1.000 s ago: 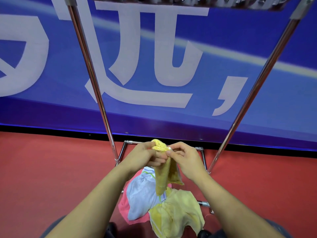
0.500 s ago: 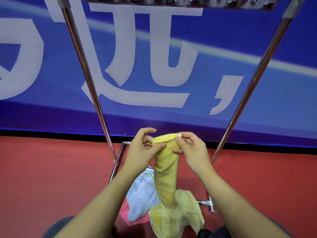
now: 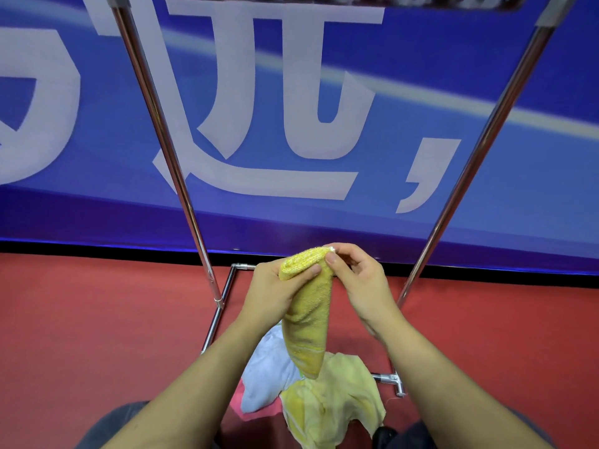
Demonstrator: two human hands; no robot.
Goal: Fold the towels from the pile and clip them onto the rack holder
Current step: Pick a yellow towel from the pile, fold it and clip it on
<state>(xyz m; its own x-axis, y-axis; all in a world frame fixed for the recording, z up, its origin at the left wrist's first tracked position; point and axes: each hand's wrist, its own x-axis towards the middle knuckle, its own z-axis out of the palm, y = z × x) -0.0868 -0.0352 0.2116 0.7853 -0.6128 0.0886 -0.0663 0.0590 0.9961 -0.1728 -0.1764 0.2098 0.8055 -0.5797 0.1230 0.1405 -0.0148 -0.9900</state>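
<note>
Two bare hands raised before a chrome rack, gripping the top of a folded yellow towel. Left hand wrapped round the upper left of the fold, thumb pressed across its near face. Right hand pinching the upper right corner between thumb and forefinger, remaining fingers curled behind. Towel hanging straight down between the wrists as a narrow, doubled strip, its lower end just above the pile.

Pile on the red floor, near and between the forearms: pale yellow towel on the right, white towel to its left, pink towel showing beneath both.

Rack's left pole and right pole rising steeply from the base tube toward the top edge of view, where only a blurred strip of the holder shows; clips not discernible. Folded towel well below that strip, between the two poles.

Blue banner with large white lettering across the far wall, meeting the floor along a dark line.
</note>
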